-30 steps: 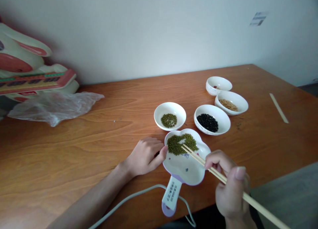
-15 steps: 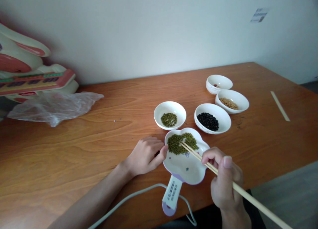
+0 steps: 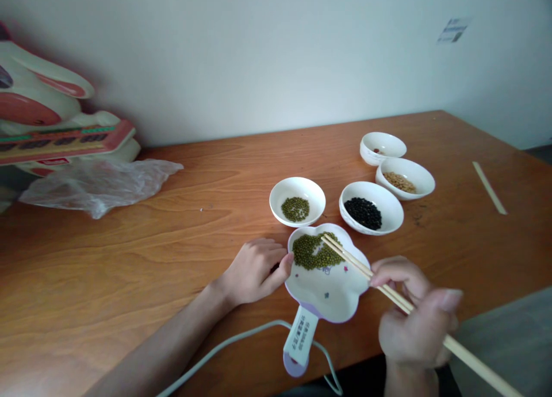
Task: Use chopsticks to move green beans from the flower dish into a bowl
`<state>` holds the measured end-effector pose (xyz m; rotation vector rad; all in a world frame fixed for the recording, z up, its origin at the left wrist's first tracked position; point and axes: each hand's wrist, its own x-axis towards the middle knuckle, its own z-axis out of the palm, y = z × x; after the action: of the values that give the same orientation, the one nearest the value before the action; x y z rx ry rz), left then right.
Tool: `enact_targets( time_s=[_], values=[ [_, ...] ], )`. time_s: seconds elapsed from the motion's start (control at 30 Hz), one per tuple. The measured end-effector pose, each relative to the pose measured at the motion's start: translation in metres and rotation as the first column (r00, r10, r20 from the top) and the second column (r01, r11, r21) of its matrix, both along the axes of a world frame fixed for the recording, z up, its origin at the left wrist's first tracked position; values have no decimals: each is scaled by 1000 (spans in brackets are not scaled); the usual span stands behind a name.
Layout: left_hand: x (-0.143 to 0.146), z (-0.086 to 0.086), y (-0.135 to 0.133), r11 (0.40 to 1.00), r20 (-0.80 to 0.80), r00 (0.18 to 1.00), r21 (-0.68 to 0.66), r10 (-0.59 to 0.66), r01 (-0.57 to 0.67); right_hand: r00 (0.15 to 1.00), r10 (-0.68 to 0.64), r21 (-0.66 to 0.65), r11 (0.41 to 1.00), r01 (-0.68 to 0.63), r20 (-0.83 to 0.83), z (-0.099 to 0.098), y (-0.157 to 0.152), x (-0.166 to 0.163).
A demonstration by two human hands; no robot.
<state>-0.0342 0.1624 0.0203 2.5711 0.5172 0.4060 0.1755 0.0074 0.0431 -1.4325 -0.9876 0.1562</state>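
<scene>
A flower-shaped white dish [image 3: 345, 290] with a lilac edge and a labelled handle holds green mung beans [image 3: 311, 253] in its far part. My left hand [image 3: 261, 270] rests on the table at the dish's left side, fingers curled, with thumb and forefinger at the rim. Chopsticks [image 3: 347, 256] are in the grip of my right hand [image 3: 416, 313]. Their tips are close together over the mung beans; whether a bean is between them I cannot tell. Just behind the dish stands a white bowl [image 3: 280, 193] with a smaller heap of mung beans.
To the right stand a bowl of black beans [image 3: 363, 213], a bowl of tan beans [image 3: 399, 182] and a bowl with a few reddish bits [image 3: 379, 151]. A pale strip [image 3: 489, 187] lies far right. A cable [image 3: 233, 342] passes under the handle. Plastic bag [image 3: 103, 184] and toy keyboard [image 3: 69, 141] sit left.
The chopstick tips have moved right and slightly away over the mung beans. My right hand has shifted right, its thumb lifting outward. My left hand keeps its place at the rim.
</scene>
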Motion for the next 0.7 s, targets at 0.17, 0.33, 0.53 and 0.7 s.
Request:
enact_targets(
  time_s=[0.17, 0.33, 0.53, 0.7],
  values=[
    [0, -1, 0, 1000, 11, 1000, 7, -7, 7, 989, -78, 244, 964, 107, -126, 14, 17, -13],
    [1, 0, -1, 1000, 23, 1000, 10, 2, -2, 991, 7, 128, 992, 10, -131, 12, 32, -30],
    [1, 2, 0, 1000, 37, 999, 15, -8, 7, 990, 66, 30, 998, -63, -122, 14, 22, -24],
    [1, 1, 0, 1000, 31, 999, 25, -9, 8, 997, 32, -23, 999, -34, -75, 18, -4, 1]
  ],
)
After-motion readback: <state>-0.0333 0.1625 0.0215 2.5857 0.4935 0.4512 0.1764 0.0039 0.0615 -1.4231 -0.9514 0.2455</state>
